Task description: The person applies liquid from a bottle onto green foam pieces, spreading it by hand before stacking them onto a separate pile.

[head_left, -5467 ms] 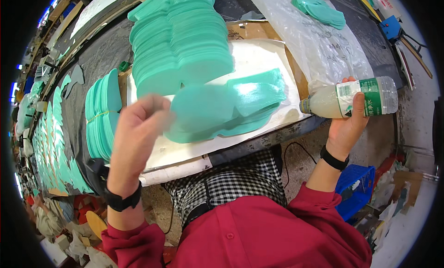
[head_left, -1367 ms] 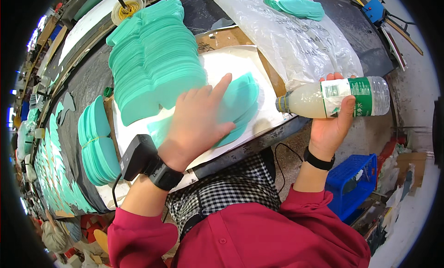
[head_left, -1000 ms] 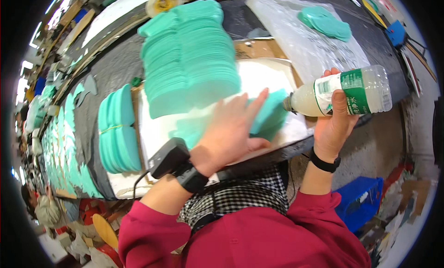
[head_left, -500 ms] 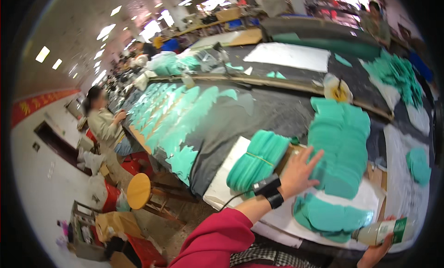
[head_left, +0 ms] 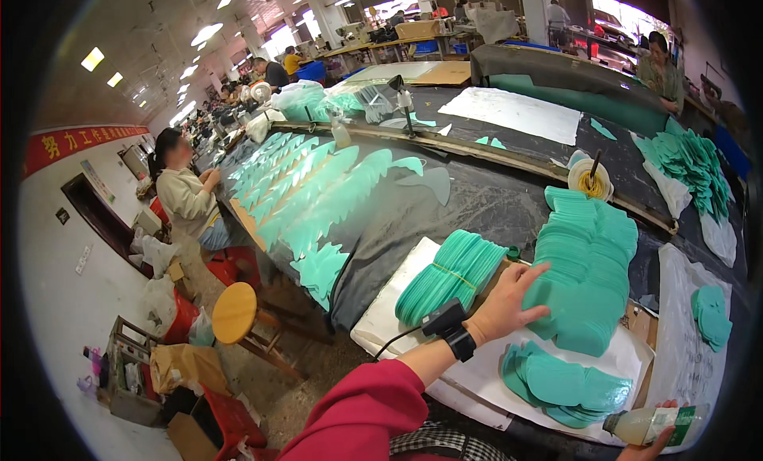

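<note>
My left hand [head_left: 507, 306], fingers spread and holding nothing, reaches over the left edge of a large fanned stack of green, sole-shaped sheet pieces [head_left: 588, 262]. I cannot tell whether its fingertips touch the stack. A bundle of similar pieces [head_left: 449, 276], tied with a yellow band, lies just left of that hand. At the lower right, my right hand [head_left: 658, 445] is closed around a clear bottle [head_left: 656, 424] of pale liquid with a green and white label. The bottle is tipped nearly flat, its neck toward a smaller fanned pile of green pieces [head_left: 564, 381].
White board [head_left: 381, 322] lies under the stacks. Rows of green cut pieces [head_left: 318, 191] cover the dark table's left part. A roll of yellow bands [head_left: 590, 179] stands by the wooden rail [head_left: 477, 155]. A round stool [head_left: 234, 313] is at left; a person [head_left: 184, 187] sits beyond it.
The view has shifted slightly and become sharper. My right hand and the bottle sit a little lower. My left hand stays beside the large stack, fingers still spread.
</note>
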The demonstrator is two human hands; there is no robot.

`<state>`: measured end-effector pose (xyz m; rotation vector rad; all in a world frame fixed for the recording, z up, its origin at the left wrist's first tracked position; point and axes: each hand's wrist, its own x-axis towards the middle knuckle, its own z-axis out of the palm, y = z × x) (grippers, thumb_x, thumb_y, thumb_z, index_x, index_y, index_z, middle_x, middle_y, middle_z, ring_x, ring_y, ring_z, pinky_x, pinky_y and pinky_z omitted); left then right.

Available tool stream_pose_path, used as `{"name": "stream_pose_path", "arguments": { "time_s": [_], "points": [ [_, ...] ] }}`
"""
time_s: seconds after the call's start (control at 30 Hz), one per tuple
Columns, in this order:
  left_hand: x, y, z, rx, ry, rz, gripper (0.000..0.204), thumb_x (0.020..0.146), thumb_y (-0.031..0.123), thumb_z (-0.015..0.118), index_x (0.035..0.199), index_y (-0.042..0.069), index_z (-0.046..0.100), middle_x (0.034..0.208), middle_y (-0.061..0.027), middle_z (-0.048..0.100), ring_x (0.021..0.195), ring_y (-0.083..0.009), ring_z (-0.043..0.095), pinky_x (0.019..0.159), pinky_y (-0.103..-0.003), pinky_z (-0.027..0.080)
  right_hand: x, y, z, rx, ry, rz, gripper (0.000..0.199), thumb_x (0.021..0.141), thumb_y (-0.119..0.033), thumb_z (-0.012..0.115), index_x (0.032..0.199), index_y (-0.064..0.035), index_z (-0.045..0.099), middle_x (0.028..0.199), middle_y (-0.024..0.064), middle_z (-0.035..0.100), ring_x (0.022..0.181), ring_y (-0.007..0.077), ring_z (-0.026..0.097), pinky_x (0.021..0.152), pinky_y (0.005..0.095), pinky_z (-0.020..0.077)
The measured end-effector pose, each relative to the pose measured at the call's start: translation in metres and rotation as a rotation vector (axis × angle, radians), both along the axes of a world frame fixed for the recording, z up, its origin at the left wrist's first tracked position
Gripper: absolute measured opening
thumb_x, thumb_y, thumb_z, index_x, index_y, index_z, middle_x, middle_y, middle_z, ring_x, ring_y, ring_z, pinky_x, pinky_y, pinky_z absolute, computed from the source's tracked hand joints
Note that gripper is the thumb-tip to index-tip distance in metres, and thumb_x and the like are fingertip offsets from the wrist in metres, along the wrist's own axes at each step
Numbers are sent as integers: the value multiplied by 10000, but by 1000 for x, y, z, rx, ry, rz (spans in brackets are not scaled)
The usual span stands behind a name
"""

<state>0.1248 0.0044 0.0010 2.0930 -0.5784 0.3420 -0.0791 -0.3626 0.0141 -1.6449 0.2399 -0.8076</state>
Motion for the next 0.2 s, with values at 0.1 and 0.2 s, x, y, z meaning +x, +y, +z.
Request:
{"name": "stream_pose_path", "arguments": {
  "time_s": [0.1,0.2],
  "points": [
    [-11,-8,10,-112,161,-71,724,807,299,788,1417,112,446,1207,-171,493,1119,-328,507,1000,-399,427,-3,-8,0,60,-146,-203,611,1014,-476,432,1262,68,559,1264,195,611,1105,345,615,984,516,482],
    [-31,-18,20,-149,287,-170,710,803,361,793,1380,103,469,1205,-159,503,1140,-308,509,1024,-393,409,-6,-17,13,632,-484,-33,687,935,-556,544,1296,28,552,1290,183,598,1115,347,610,972,543,483]
  ]
}}
